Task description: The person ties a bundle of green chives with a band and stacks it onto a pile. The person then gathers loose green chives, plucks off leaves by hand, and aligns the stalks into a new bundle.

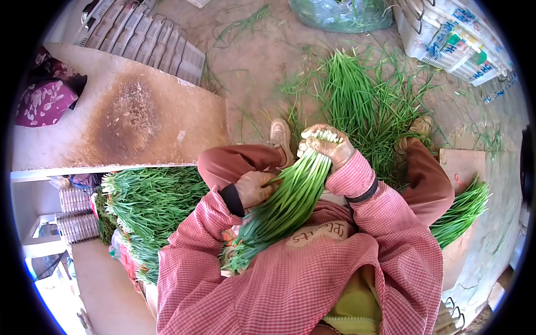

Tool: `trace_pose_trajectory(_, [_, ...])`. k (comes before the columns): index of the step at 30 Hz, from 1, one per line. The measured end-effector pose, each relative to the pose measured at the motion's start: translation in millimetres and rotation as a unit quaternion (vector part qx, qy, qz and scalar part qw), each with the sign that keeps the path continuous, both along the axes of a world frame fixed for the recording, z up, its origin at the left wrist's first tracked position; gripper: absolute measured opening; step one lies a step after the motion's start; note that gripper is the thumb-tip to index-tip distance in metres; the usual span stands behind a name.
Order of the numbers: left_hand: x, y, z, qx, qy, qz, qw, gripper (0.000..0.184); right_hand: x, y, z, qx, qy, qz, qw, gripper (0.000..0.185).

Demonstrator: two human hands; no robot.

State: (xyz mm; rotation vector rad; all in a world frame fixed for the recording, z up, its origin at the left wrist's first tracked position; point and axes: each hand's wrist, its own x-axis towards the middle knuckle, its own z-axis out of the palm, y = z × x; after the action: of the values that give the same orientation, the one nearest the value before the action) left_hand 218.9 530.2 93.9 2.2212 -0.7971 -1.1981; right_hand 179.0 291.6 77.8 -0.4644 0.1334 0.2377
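Note:
My right hand [329, 144] is closed around a bunch of garlic chives [296, 192] near its pale cut ends, which poke up through the fingers. The green leaves hang down and left across my lap. Against the left edge of this bunch is my left hand [254, 188], fingers curled at the leaves and their tips partly hidden. On the floor between my feet lies a loose heap of garlic chives [349, 89], with scattered leaves around it.
Left of me, a big stack of chives [159, 195] lies beside a stained board [134, 111]. Another bunch [463, 215] rests at my right on cardboard [463, 164]. Stacked crates [151, 42], a plastic bag [340, 14] and white baskets [452, 47] stand farther off.

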Motion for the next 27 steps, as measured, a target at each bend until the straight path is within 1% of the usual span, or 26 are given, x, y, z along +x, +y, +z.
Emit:
trace_pose_trajectory(1, [4.8, -8.6, 31.8, 0.206, 0.006, -0.065, 0.976, 0.030, -0.2, -1.7, 0.4, 0.036, 0.013, -0.013, 0.999, 0.026])
trace_pose_trajectory(3, [24.5, 16.9, 39.1, 0.221, 0.171, -0.003, 0.960, 0.041, -2.6, -8.5, 4.4, 0.036, 0.015, -0.015, 0.999, 0.026])
trace_pose_trajectory(4, [30.3, 12.0, 37.8, 0.224, 0.171, -0.013, 0.959, 0.041, -3.9, -10.3, 4.6, 0.019, 0.008, -0.009, 1.000, 0.027])
trace_pose_trajectory(5, [31.0, 5.2, 32.6, 0.106, 0.206, 0.030, 0.972, 0.046, -6.8, -11.0, 3.8, 0.000, 0.004, 0.007, 1.000, 0.027])
trace_pose_trajectory(6, [27.8, -12.6, 36.6, -0.015, 0.236, 0.080, 0.968, 0.052, -6.5, -8.2, 2.5, 0.000, -0.011, 0.019, 1.000, 0.028])
trace_pose_trajectory(7, [27.1, -32.7, 42.2, -0.136, 0.256, 0.127, 0.949, 0.060, -6.3, -3.4, 3.2, 0.000, -0.013, 0.023, 1.000, 0.028])
trace_pose_trajectory(8, [28.8, -54.8, 46.4, -0.254, 0.267, 0.165, 0.915, 0.069, -4.4, 0.8, 5.4, -0.025, -0.037, 0.026, 0.999, 0.029])
trace_pose_trajectory(9, [28.3, -76.4, 45.4, -0.367, 0.275, 0.196, 0.867, 0.078, -3.1, 3.7, 7.4, -0.050, -0.062, 0.025, 0.997, 0.031])
trace_pose_trajectory(10, [9.0, -98.3, 31.5, -0.335, 0.316, 0.138, 0.877, 0.078, -4.4, 5.6, 8.1, -0.109, -0.060, 0.000, 0.992, 0.027])
trace_pose_trajectory(11, [-1.2, -108.3, 29.3, -0.330, 0.409, 0.210, 0.825, 0.069, -7.6, 5.1, 6.5, -0.169, -0.054, -0.029, 0.984, 0.024])
trace_pose_trajectory(12, [-1.2, -108.2, 22.4, -0.238, 0.448, 0.214, 0.835, 0.058, -10.1, 2.7, 0.2, -0.210, -0.074, -0.038, 0.974, 0.028])
trace_pose_trajectory(13, [0.0, -106.6, 15.2, -0.236, 0.457, 0.207, 0.833, 0.058, -16.1, 0.6, -5.8, -0.252, -0.090, -0.042, 0.963, 0.031])
trace_pose_trajectory(14, [-1.3, -102.5, 9.1, -0.223, 0.505, 0.211, 0.807, 0.052, -23.5, 5.4, -10.7, -0.262, -0.075, -0.058, 0.960, 0.026])
trace_pose_trajectory(15, [-3.9, -103.4, 12.8, -0.212, 0.548, 0.217, 0.780, 0.046, -24.4, -1.6, -7.5, -0.265, -0.071, -0.056, 0.960, 0.026])
trace_pose_trajectory(16, [-11.3, -111.4, 26.5, -0.246, 0.520, 0.253, 0.778, 0.040, -19.5, -11.1, 0.5, -0.471, -0.188, -0.133, 0.851, 0.026])
trace_pose_trajectory(17, [-11.0, -109.1, 26.4, -0.247, 0.517, 0.255, 0.779, 0.040, -15.6, -10.3, 4.0, -0.534, -0.227, -0.168, 0.797, 0.031])
trace_pose_trajectory(18, [-9.0, -106.0, 24.6, -0.245, 0.511, 0.237, 0.789, 0.040, -11.7, -9.5, 7.7, -0.593, -0.258, -0.207, 0.734, 0.041])
trace_pose_trajectory(19, [-6.1, -103.4, 22.2, -0.242, 0.504, 0.218, 0.800, 0.040, -6.9, -13.4, 1.4, -0.591, -0.262, -0.210, 0.734, 0.041])
trace_pose_trajectory(20, [-3.6, -101.6, 20.5, -0.238, 0.499, 0.197, 0.810, 0.039, 0.0, -26.0, -10.8, -0.526, -0.199, -0.171, 0.809, 0.042])
trace_pose_trajectory(21, [-1.8, -99.7, 19.3, -0.238, 0.497, 0.196, 0.811, 0.039, 7.1, -47.6, -11.4, -0.502, -0.100, -0.165, 0.843, 0.041])
trace_pose_trajectory(22, [-0.8, -96.6, 18.1, -0.234, 0.508, 0.215, 0.801, 0.039, 14.1, -69.1, -12.2, -0.465, 0.001, -0.165, 0.870, 0.040])
trace_pose_trajectory(23, [-0.8, -93.3, 18.3, -0.229, 0.519, 0.235, 0.789, 0.038, 17.8, -94.5, 5.0, -0.467, 0.133, -0.197, 0.852, 0.037])
trace_pose_trajectory(24, [0.9, -92.8, 22.4, -0.205, 0.490, 0.259, 0.807, 0.036, 14.3, -109.1, 24.8, -0.440, 0.104, -0.233, 0.861, 0.038])
trace_pose_trajectory(26, [5.3, -97.8, 26.8, -0.222, 0.478, 0.247, 0.813, 0.034, 15.7, -118.0, 46.0, -0.520, -0.046, -0.323, 0.789, 0.047])
trace_pose_trajectory(27, [5.2, -100.9, 29.7, -0.235, 0.470, 0.237, 0.817, 0.033, 17.2, -109.0, 51.7, -0.611, -0.160, -0.363, 0.685, 0.054])
